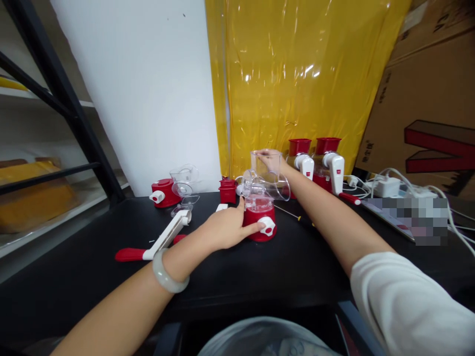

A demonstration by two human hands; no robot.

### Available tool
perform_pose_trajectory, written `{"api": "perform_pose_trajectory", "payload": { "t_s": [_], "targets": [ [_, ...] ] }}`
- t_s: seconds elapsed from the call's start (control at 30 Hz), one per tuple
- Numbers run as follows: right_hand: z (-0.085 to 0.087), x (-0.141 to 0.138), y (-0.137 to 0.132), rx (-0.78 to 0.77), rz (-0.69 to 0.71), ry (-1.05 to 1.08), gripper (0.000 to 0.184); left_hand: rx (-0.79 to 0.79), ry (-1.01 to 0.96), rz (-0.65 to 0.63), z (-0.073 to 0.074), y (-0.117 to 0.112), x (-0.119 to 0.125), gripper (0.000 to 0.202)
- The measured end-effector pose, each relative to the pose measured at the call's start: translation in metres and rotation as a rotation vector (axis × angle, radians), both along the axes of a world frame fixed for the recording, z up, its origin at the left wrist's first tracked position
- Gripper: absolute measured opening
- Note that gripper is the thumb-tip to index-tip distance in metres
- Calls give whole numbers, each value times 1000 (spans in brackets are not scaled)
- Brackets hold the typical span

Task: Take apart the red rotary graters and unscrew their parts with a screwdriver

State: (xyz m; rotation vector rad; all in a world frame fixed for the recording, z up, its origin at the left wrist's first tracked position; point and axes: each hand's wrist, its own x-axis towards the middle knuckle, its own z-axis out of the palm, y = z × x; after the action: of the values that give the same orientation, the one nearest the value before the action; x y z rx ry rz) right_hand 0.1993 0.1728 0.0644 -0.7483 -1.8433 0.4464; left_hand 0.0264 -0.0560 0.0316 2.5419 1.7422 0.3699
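Note:
In front of me on the black table stands a rotary grater's red base (pixel 256 236) with a white knob (pixel 267 226) on its front. My left hand (pixel 227 228) grips the base from the left side, its thumb against the knob. Over the base, the clear plastic grater housing (pixel 255 187) lies with its round mouth toward the right. My right hand (pixel 271 161) is closed on the upright chute of this housing from behind, and I see its fingers partly through the plastic. Whether the housing is locked onto the base, I cannot tell.
At left are a second red base (pixel 166 192) with clear parts and a white crank with a red handle (pixel 163 237). A red pusher (pixel 227 191) stands behind my left hand. Two assembled graters (pixel 336 170), a tablet (pixel 389 217) and white cables (pixel 371 184) are at right.

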Motion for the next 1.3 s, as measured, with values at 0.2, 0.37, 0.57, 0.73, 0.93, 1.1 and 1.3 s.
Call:
{"api": "perform_pose_trajectory", "payload": {
  "t_s": [0.2,0.37,0.57,0.73,0.93,1.1,1.3],
  "targets": [
    [49,16,-26,39,119,315,29,166,180,23,7,-8,5,73],
    [67,21,-84,119,82,47,49,209,249,42,3,-4,9,70],
    [73,25,-126,100,54,-302,49,234,309,20,2,-5,9,72],
    [69,22,-127,72,31,-371,44,244,375,-11,1,-5,11,72],
    [67,18,-125,85,42,-333,31,222,405,-24,4,-2,13,71],
    [67,17,-127,99,36,-350,28,203,399,-27,6,-1,14,75],
    [67,17,-126,108,53,-364,26,192,385,-39,7,1,13,71]
  ]
}}
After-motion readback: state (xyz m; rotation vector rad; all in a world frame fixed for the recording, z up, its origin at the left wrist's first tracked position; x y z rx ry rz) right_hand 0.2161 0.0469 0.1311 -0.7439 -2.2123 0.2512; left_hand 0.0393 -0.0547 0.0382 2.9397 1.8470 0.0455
